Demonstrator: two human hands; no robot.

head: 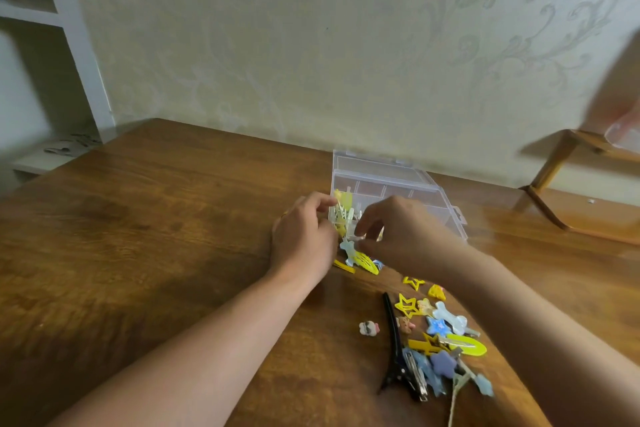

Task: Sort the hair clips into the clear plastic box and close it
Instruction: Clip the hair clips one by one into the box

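1. Clear plastic box [398, 180] open on table [156, 236], yellow clips [341, 215] in near-left compartment.
2. Right hand [401, 232] pinches pale blue clip [347, 250] beside box.
3. Left hand [303, 236] at box corner (grip unclear).

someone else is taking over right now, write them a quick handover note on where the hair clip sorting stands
Left hand: at the near-left corner of the clear plastic box, fingers curled at its yellow clips; grip unclear.
Right hand: fingers pinching a light blue clip just in front of the box.
Done: box open, yellow clips in the near-left compartment; the far compartments look empty.
Left: yellow snap clip beside the box, then the loose pile on the wooden table, including the black alligator clip; then close the lid.
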